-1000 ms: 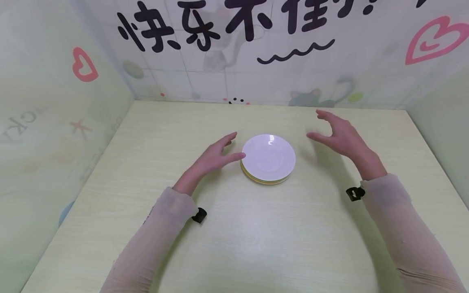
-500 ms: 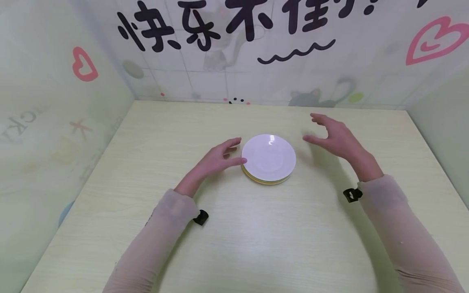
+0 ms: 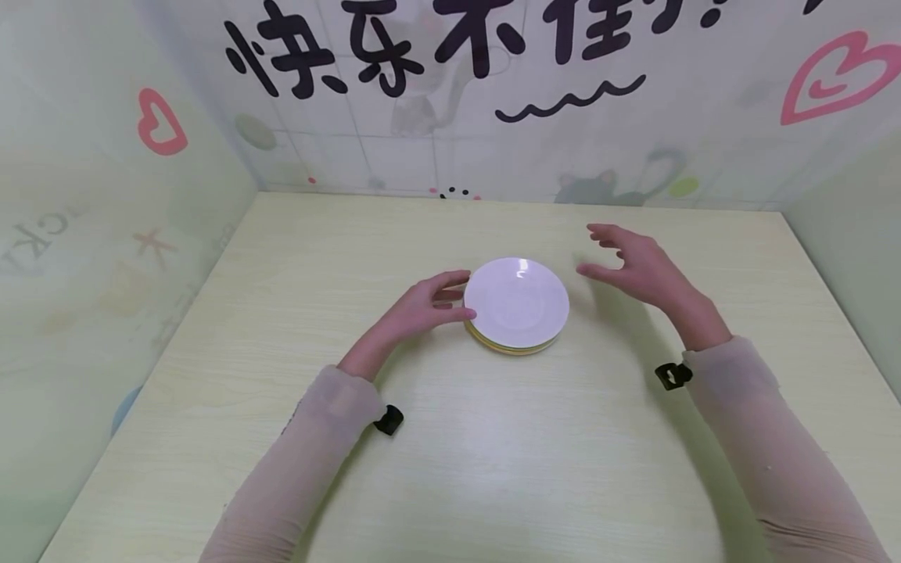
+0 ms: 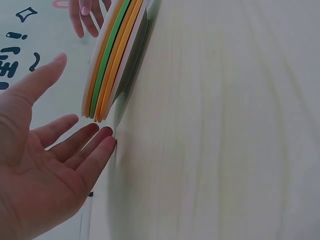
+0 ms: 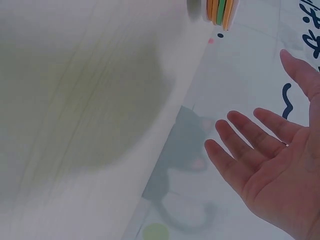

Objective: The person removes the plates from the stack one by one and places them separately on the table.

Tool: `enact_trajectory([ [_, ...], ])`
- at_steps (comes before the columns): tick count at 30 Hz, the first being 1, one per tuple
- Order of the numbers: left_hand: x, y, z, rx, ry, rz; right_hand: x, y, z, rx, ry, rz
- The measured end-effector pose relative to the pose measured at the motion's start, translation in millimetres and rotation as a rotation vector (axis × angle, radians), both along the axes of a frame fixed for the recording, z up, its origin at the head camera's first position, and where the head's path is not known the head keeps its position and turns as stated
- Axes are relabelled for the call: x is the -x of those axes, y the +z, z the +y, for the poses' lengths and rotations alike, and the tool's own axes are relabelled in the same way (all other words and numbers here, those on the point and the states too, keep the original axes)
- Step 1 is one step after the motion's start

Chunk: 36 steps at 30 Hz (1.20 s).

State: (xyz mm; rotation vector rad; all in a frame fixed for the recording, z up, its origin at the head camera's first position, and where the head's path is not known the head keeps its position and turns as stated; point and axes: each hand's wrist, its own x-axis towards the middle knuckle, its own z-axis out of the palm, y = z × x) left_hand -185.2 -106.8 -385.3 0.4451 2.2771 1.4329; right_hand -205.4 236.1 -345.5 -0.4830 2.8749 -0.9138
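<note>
A stack of several plates (image 3: 517, 303) stands on the table, a white one on top. From the side, the left wrist view shows orange and green layers in the stack (image 4: 112, 65). My left hand (image 3: 415, 309) is at the stack's left edge, thumb over the top plate's rim, fingers spread and gently bent; in the left wrist view its fingertips (image 4: 107, 132) lie just short of the plates. My right hand (image 3: 644, 266) hovers to the right of the stack, apart from it, fingers loosely extended and holding nothing.
The pale wood table (image 3: 493, 469) meets a printed back wall (image 3: 450, 117) with black lettering and side walls left and right. Black wrist cameras (image 3: 389, 420) sit at both cuffs. A blue object (image 3: 125, 410) shows past the table's left edge.
My left hand has shifted slightly right and toward me, its fingers closer to the plates. The right hand has moved left and nearer the stack. The plates stay in place.
</note>
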Motion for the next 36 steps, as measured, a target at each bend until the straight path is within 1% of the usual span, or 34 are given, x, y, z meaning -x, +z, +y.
enact_trajectory([
  [7, 1.0, -0.5, 2.4, -0.022, 0.003, -0.008, 0.1, 0.5, -5.2, 0.022, 0.016, -0.009],
  [14, 5.4, -6.6, 2.4, -0.087, -0.016, -0.007, -1.1, 1.6, -11.0, 0.044, 0.039, 0.002],
  [16, 6.4, -8.1, 2.2, -0.095, -0.013, -0.006, -1.4, 2.0, -12.4, 0.048, 0.046, 0.005],
  [24, 9.2, -11.8, 1.8, -0.083, 0.007, -0.016, -1.6, 4.4, -17.8, 0.058, 0.058, -0.020],
  [28, 9.9, -13.3, 2.5, -0.088, 0.012, -0.015, -2.6, 4.0, -20.7, 0.081, 0.067, -0.026],
  [32, 8.3, -15.7, 1.7, -0.091, 0.006, -0.022, -5.8, 0.7, -24.2, 0.101, 0.076, -0.051],
  [36, 4.4, -16.7, -0.1, -0.084, 0.006, -0.025, -8.9, -4.0, -26.7, 0.107, 0.092, -0.074],
])
